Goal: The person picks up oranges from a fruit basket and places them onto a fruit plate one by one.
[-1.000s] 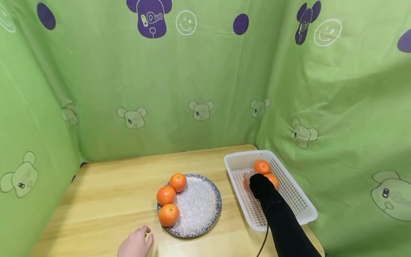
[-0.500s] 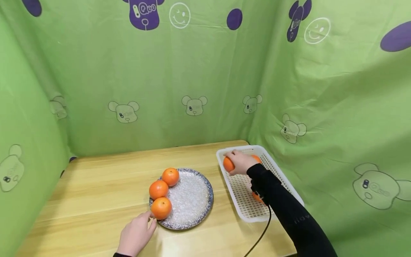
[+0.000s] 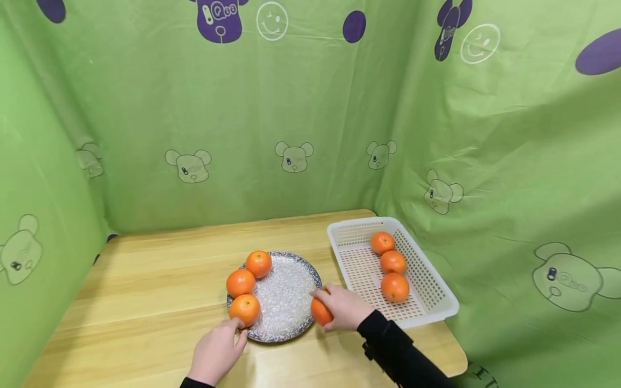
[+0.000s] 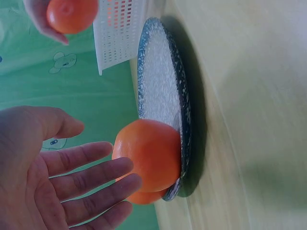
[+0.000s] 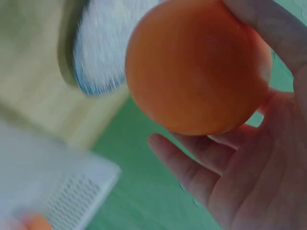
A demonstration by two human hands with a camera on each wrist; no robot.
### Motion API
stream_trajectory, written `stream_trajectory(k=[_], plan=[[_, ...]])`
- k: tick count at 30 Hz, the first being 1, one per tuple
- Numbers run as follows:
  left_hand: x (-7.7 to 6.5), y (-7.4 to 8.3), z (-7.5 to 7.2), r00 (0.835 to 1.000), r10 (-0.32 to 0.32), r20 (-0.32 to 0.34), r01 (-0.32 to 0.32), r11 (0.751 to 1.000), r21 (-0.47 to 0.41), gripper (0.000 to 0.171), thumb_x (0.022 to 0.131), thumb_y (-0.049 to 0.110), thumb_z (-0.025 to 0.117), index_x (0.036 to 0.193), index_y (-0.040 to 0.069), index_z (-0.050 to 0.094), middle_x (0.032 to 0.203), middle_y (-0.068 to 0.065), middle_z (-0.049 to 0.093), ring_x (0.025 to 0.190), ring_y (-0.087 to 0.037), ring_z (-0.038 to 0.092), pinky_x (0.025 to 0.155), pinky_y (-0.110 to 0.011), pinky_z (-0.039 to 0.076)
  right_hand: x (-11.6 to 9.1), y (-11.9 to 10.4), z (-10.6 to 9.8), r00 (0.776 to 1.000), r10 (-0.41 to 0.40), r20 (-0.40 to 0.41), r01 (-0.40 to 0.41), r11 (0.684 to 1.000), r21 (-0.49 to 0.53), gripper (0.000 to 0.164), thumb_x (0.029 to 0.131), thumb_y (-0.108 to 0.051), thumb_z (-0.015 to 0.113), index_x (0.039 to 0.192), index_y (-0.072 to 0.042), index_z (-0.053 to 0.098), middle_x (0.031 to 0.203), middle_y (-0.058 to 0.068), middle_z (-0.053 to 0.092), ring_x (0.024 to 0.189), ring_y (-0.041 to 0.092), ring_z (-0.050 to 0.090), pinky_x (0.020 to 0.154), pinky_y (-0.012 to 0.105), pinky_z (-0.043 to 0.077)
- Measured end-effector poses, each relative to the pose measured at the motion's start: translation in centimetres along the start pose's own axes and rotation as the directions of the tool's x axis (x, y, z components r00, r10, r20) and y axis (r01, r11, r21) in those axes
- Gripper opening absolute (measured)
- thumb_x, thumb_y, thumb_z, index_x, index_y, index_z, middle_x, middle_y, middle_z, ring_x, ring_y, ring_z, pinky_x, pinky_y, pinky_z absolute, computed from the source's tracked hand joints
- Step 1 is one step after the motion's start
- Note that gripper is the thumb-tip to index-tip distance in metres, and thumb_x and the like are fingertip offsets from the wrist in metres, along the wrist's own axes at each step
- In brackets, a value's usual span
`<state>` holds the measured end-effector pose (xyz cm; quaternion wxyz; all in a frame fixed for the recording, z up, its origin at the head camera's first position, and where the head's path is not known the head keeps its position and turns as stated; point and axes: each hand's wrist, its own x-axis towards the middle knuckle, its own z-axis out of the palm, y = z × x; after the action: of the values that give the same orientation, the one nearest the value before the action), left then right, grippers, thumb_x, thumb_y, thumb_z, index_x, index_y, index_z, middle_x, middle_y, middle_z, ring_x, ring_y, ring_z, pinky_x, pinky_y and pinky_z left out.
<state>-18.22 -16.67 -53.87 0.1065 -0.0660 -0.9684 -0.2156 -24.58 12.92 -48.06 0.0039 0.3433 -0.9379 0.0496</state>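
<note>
On my head feed, my right hand [image 3: 345, 308] is right of centre near the bottom of the frame, its thumb and fingers clamped round an orange fruit [image 3: 321, 312]. That fruit shows over the right rim of the speckled plate [image 3: 288, 296], and the left wrist view shows a gap between the two. My left hand [image 3: 216, 350], at lower centre-left, grips nothing; its fingers are spread and relaxed beside the nearest plate fruit [image 3: 245, 309]. I can't tell whether the fingertips touch it. The hands are apart, on opposite sides of the plate. Two more fruits [image 3: 240, 283] sit behind that one, along the plate's left rim. At the right, the white basket [image 3: 439, 319] holds three fruits in a row [image 3: 393, 262], on the wooden table [image 3: 160, 291].
</note>
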Motion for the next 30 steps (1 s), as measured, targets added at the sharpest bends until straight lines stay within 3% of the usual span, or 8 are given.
stream_trajectory(k=[6,10,14,18,22,25,27,30], plan=[[-0.2,1.0,0.7,0.999,0.047,0.005,-0.047,0.999,-0.001,0.011,0.079,0.025,0.065,0.083,0.016,0.061,0.079,0.002,0.064,0.064,-0.018,0.06,0.052,-0.035,0.046,-0.7,-1.4,3.1,0.998,0.019,0.062,-0.023,0.998,0.066,0.08,0.056,-0.039,0.083,0.126,-0.017,0.052,0.107,0.006,0.053,0.089,0.016,0.054,0.07,0.029,0.047],[-0.1,2.2,1.3,0.996,0.088,0.035,-0.086,0.996,-0.034,0.02,0.081,0.027,0.063,0.094,0.011,0.063,0.087,-0.002,0.065,0.072,-0.019,0.063,0.058,-0.036,0.049,-0.4,-2.4,3.8,0.998,0.012,0.067,-0.018,0.997,0.081,0.082,0.057,-0.043,0.082,0.128,-0.018,0.049,0.11,0.004,0.053,0.092,0.015,0.055,0.073,0.028,0.048],[0.3,3.9,1.8,0.987,0.145,0.066,-0.137,0.984,-0.115,0.039,0.086,0.037,0.058,0.11,0.006,0.059,0.099,-0.007,0.064,0.085,-0.02,0.063,0.069,-0.038,0.051,0.1,-3.9,3.7,0.999,-0.04,-0.001,0.04,0.995,0.092,0.089,0.06,-0.048,0.079,0.134,-0.015,0.042,0.115,0.006,0.053,0.096,0.016,0.055,0.076,0.028,0.049],[0.5,5.5,2.3,0.976,0.202,0.08,-0.179,0.956,-0.23,0.057,0.089,0.05,0.049,0.121,0.004,0.051,0.111,-0.01,0.06,0.095,-0.021,0.06,0.077,-0.039,0.05,0.5,-5.4,3.4,0.99,-0.097,-0.099,0.107,0.99,0.095,0.097,0.062,-0.047,0.078,0.139,-0.01,0.033,0.115,0.006,0.053,0.098,0.015,0.055,0.077,0.026,0.049],[0.6,6.5,2.7,0.972,0.205,0.114,-0.152,0.922,-0.357,0.065,0.085,0.054,0.052,0.127,0.006,0.043,0.114,-0.007,0.056,0.096,-0.015,0.057,0.078,-0.034,0.049,0.6,-6.4,3.4,0.972,-0.154,-0.176,0.174,0.979,0.102,0.102,0.062,-0.043,0.079,0.142,-0.007,0.027,0.116,0.006,0.052,0.1,0.014,0.054,0.083,0.026,0.047],[0.6,6.6,2.8,0.974,0.185,0.13,-0.117,0.905,-0.409,0.068,0.08,0.052,0.059,0.128,0.007,0.042,0.113,-0.004,0.055,0.096,-0.012,0.055,0.079,-0.031,0.048,0.6,-6.7,3.6,0.966,-0.181,-0.185,0.205,0.972,0.114,0.105,0.061,-0.043,0.079,0.142,-0.005,0.025,0.119,0.008,0.052,0.105,0.015,0.053,0.088,0.028,0.046],[0.6,6.5,2.8,0.976,0.176,0.131,-0.11,0.908,-0.403,0.068,0.077,0.052,0.063,0.126,0.008,0.044,0.11,-0.003,0.055,0.093,-0.012,0.056,0.076,-0.031,0.049,0.7,-6.6,3.8,0.969,-0.186,-0.162,0.208,0.968,0.139,0.105,0.062,-0.043,0.079,0.142,-0.004,0.024,0.122,0.008,0.051,0.107,0.016,0.052,0.09,0.028,0.045],[0.9,6.1,2.9,0.979,0.18,0.097,-0.145,0.944,-0.296,0.066,0.073,0.053,0.065,0.12,0.009,0.049,0.103,-0.002,0.056,0.088,-0.013,0.056,0.07,-0.03,0.049,0.6,-6.2,3.8,0.985,-0.149,-0.09,0.163,0.97,0.178,0.106,0.063,-0.045,0.078,0.143,-0.002,0.022,0.129,0.011,0.048,0.115,0.019,0.049,0.095,0.031,0.042]])
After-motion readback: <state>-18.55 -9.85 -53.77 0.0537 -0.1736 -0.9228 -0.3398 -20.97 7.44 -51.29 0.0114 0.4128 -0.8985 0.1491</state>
